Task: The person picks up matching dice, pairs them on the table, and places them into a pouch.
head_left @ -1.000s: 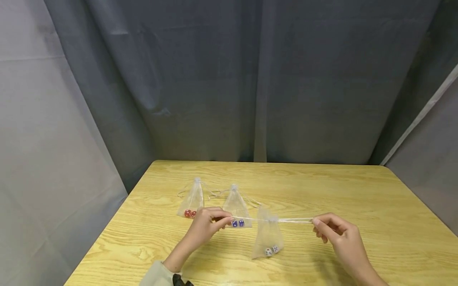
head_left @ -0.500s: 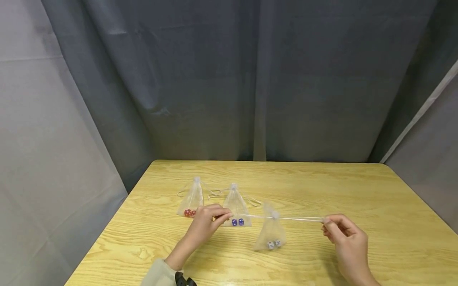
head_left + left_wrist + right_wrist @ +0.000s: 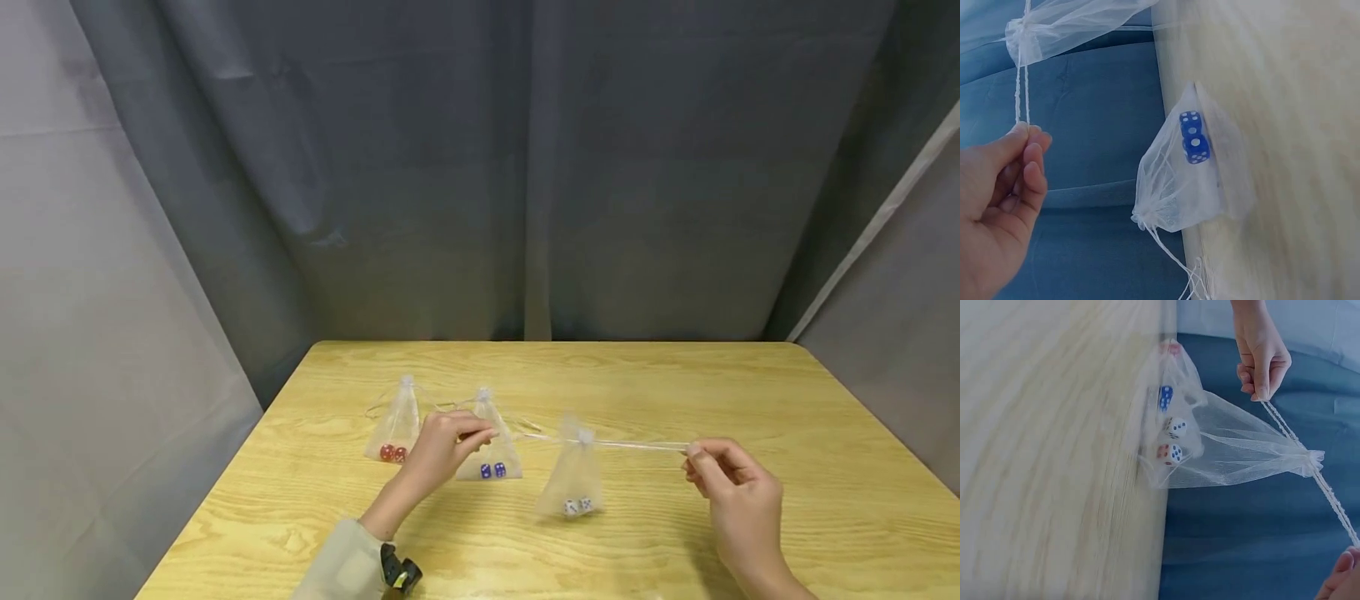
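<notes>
An organza drawstring bag with two white dice hangs stretched by its cords between my hands, its neck gathered tight. My left hand pinches one pair of cord ends between thumb and fingertips, plain in the left wrist view, where the cords run from the fingertips to the gathered neck. On the other side my right hand pinches the opposite drawstring, pulled taut. A second bag with two blue dice lies just beyond my left hand, partly hidden by it.
A third organza bag with two red dice lies to the left, drawn closed. Loose cords of both lying bags spread over the wooden table. Grey curtains stand behind the table's back edge.
My right hand has moved right, drawing the cord out. The white-dice bag has shifted right and its neck has bunched tighter. The other two bags stay where they lay.
</notes>
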Demonstrator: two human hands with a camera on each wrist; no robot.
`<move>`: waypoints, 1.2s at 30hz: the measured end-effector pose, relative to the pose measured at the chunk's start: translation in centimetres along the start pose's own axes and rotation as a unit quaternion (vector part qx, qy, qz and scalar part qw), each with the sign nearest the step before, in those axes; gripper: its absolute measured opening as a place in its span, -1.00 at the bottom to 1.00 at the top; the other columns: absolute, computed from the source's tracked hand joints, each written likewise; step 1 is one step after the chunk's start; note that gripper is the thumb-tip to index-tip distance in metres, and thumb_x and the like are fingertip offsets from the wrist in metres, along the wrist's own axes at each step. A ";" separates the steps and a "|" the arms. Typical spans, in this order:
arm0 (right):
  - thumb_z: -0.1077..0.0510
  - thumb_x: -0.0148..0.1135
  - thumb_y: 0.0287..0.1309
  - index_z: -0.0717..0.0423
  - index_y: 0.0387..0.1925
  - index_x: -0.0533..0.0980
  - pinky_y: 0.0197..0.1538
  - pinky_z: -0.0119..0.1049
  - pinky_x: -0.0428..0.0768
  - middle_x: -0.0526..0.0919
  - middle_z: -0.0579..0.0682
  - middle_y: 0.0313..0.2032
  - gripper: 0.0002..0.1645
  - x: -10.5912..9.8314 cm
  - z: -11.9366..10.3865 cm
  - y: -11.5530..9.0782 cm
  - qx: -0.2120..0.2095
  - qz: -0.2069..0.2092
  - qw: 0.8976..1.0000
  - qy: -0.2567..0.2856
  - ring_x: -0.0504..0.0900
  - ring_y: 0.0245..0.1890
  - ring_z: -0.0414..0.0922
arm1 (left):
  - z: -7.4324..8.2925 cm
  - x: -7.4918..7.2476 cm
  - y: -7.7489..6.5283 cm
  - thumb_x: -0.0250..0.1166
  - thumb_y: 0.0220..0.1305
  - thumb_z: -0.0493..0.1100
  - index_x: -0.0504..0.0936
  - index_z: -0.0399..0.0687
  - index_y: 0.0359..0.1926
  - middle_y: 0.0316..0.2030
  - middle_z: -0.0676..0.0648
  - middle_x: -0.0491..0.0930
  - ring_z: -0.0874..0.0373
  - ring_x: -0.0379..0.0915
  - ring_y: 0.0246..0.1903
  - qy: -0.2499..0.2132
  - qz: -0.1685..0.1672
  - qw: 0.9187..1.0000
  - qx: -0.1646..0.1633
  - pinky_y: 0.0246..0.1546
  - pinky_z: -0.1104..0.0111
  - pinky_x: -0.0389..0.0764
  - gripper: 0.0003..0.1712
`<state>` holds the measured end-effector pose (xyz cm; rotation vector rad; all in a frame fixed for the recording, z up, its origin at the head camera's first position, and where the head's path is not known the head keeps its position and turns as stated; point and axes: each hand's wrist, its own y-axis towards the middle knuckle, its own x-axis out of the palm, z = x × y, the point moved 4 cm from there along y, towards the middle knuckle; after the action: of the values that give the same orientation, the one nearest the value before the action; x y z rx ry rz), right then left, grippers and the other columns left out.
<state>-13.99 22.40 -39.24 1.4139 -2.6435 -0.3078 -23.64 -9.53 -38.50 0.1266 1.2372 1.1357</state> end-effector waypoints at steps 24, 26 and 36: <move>0.21 0.10 0.33 0.03 -0.43 0.60 -0.50 -0.45 0.57 0.57 -0.28 -0.60 -0.77 1.8 4.5 4.2 0.096 -0.105 0.986 -0.085 0.54 -0.57 -0.33 | -2.2 3.2 4.7 0.28 0.33 -0.17 0.78 -0.17 -0.33 -0.54 -0.05 0.72 0.36 0.45 -0.63 0.037 -0.133 0.976 -0.166 -0.60 0.61 0.43 -0.79; 0.20 0.08 0.35 0.08 -0.39 0.60 -0.48 -0.45 0.58 0.57 -0.27 -0.59 -0.79 1.9 5.0 4.3 0.106 -0.115 0.983 -0.095 0.55 -0.55 -0.32 | -2.5 3.7 4.8 0.29 0.32 -0.18 0.78 -0.18 -0.34 -0.54 -0.05 0.72 0.36 0.47 -0.63 0.042 -0.137 0.974 -0.174 -0.61 0.62 0.43 -0.80; 0.17 0.02 0.41 0.37 -0.10 0.52 -0.41 -0.46 0.62 0.58 -0.24 -0.49 -0.69 2.1 5.6 4.2 0.097 -0.163 0.971 -0.149 0.56 -0.49 -0.32 | -2.5 4.1 4.2 0.32 0.29 -0.21 0.77 -0.16 -0.31 -0.41 -0.07 0.75 0.22 0.62 -0.45 0.055 -0.131 0.975 -0.173 -0.45 0.58 0.56 -0.86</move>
<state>-19.68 23.59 -43.62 2.0176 -2.7210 -0.3244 -28.61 -5.69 -39.66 -0.3577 1.0956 1.1181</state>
